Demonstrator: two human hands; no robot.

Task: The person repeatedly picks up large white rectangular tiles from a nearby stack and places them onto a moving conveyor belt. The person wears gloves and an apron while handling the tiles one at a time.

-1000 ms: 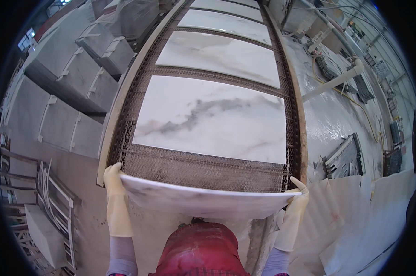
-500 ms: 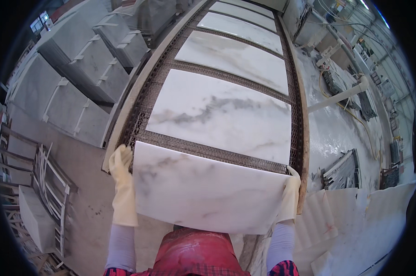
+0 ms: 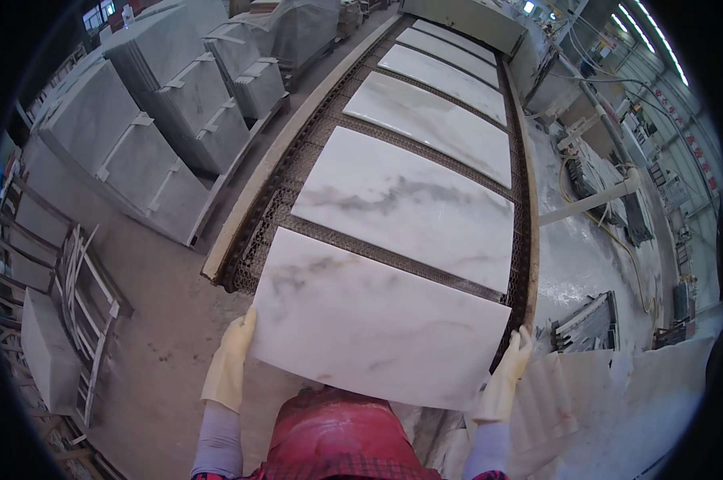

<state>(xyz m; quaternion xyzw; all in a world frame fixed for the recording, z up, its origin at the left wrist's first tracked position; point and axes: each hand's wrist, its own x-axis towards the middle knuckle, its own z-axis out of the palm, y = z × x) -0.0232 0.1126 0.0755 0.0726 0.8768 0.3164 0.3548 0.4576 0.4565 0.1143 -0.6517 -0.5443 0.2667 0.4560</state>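
I hold a white marble slab point(image 3: 369, 316) with grey veins by its two short edges, its far part lying on the near end of a mesh conveyor belt point(image 3: 285, 204). My left hand point(image 3: 228, 362), in a pale yellow glove, grips the slab's left edge. My right hand point(image 3: 504, 378), gloved the same, grips its right edge. Further along the belt lie more white slabs, the nearest one point(image 3: 405, 204) just beyond mine. A red apron point(image 3: 341, 436) shows at the lower edge.
Stacks of grey stone slabs point(image 3: 149, 136) lean at the left on the concrete floor. A metal rack point(image 3: 81, 300) with slabs stands at the far left. Wet floor, hoses and a pipe point(image 3: 589, 200) lie right of the belt. Pale sheets point(image 3: 617, 400) lie at lower right.
The slab went from tilted on edge at the belt's end to lying flat with its face up, and it has moved onto the belt. Both hands stayed on its edges.
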